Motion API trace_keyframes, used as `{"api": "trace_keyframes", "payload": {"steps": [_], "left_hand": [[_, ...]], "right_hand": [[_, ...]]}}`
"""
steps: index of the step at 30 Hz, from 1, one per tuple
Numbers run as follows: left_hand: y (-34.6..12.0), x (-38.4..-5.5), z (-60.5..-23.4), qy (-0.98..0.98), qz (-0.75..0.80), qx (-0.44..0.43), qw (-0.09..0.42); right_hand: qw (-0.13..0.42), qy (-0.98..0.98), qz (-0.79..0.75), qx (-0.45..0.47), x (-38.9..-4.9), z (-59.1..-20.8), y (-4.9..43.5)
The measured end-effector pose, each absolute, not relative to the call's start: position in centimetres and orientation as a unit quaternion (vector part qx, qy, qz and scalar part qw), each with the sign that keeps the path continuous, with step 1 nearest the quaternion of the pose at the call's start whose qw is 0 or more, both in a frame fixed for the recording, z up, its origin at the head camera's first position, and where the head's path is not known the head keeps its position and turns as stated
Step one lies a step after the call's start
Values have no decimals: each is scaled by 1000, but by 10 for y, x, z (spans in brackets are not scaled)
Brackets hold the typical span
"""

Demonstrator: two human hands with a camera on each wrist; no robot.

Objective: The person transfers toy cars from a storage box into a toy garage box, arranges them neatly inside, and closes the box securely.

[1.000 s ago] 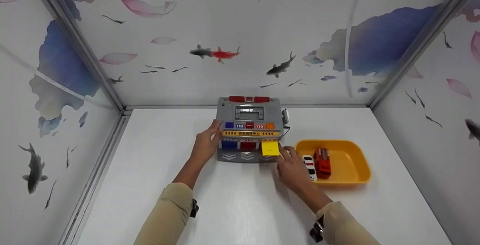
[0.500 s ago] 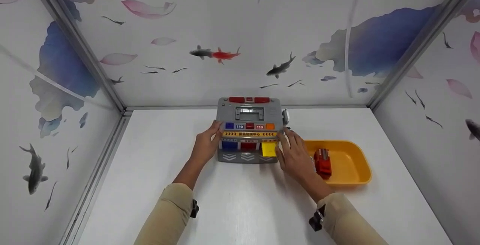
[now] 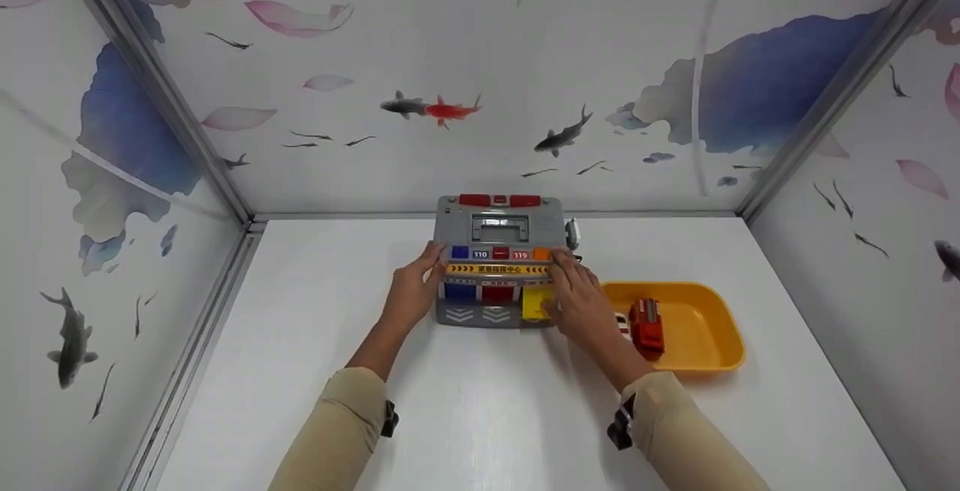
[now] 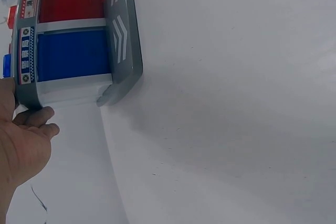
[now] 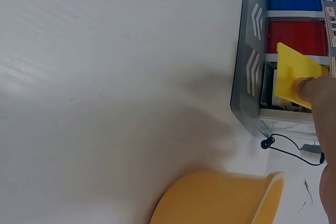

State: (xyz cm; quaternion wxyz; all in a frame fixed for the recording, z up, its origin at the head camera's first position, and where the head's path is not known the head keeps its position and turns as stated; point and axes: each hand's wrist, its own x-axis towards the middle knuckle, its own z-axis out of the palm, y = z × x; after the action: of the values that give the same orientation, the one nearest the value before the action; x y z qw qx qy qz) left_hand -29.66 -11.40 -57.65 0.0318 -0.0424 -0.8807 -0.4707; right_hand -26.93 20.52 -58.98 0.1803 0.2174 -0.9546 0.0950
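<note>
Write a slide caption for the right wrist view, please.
Right hand touches the ajar yellow door of a gray toy command center.

From the head, one view looked forward and down over the white table (image 3: 480, 401) and grey toy (image 3: 500, 269); the wrist views, nearer, faced it from either end, sharing its blue door (image 4: 73, 55) and red door (image 5: 297, 37).

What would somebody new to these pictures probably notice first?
Probably the yellow flap, tilted open at the front right of the toy, with the right hand touching it. Next, the orange tray right of the toy, with a red truck in its left half.
</note>
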Motion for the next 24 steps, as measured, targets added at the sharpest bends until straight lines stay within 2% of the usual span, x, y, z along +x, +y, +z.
{"api": "trace_keyframes", "payload": {"steps": [14, 24], "left_hand": [[-114, -296, -576, -879, -474, -37, 27], [-113, -297, -575, -882, -469, -39, 31]], "right_hand": [[227, -946, 70, 222, -278, -597, 199], [233, -949, 43, 207, -284, -600, 194]]}}
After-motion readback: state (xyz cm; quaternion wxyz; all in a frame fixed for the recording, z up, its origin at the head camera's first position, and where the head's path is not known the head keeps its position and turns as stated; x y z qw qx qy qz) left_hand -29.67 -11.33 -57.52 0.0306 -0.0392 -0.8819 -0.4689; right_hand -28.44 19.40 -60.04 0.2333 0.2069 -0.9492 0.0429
